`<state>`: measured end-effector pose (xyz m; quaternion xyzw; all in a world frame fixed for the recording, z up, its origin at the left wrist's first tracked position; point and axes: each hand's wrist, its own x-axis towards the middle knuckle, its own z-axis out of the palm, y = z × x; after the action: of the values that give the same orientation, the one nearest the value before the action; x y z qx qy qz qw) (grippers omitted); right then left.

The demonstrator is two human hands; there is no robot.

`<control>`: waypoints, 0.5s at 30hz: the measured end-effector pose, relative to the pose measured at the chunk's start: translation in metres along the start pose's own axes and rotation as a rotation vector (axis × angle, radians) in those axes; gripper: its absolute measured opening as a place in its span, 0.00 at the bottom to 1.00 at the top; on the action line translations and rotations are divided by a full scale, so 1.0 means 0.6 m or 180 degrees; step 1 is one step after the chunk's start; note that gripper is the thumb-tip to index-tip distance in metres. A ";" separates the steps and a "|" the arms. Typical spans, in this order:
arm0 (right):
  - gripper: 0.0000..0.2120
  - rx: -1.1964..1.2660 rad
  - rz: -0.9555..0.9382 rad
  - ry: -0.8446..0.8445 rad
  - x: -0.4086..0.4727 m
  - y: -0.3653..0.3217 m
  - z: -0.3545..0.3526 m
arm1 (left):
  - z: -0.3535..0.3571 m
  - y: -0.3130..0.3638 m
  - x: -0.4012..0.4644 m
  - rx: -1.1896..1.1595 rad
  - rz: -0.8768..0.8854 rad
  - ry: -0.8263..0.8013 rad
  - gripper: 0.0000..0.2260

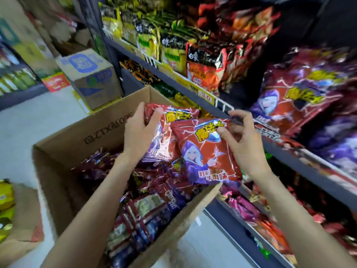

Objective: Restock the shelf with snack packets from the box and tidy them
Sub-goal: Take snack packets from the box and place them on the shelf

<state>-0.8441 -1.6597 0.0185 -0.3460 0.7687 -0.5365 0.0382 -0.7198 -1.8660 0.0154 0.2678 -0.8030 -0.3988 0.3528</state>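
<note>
An open cardboard box in front of me holds several red and purple snack packets. My left hand grips a red packet by its top edge above the box. My right hand pinches the top of a second red packet with a purple hooded figure on it, held upright over the box's right side. The grey shelf runs along the right. Matching red packets stand on it beside my right hand.
Yellow and red noodle packs fill the upper shelf. Pink and red packets lie on the lower shelf. A closed carton stands on the floor behind the box. A brown box flap and yellow packets sit at the left edge.
</note>
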 end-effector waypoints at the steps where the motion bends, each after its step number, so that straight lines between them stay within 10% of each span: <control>1: 0.15 -0.0075 -0.0028 0.0100 -0.014 0.002 -0.030 | 0.014 0.023 -0.007 0.0371 0.0219 -0.0132 0.17; 15: 0.09 -0.0678 0.0066 0.0597 -0.297 0.078 -0.518 | 0.298 0.329 -0.253 0.0009 0.1152 -0.0850 0.17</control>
<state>-0.8659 -1.3009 0.0539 -0.2886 0.8251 -0.4814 -0.0653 -0.7960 -1.5708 0.0483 0.0647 -0.8781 -0.3598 0.3088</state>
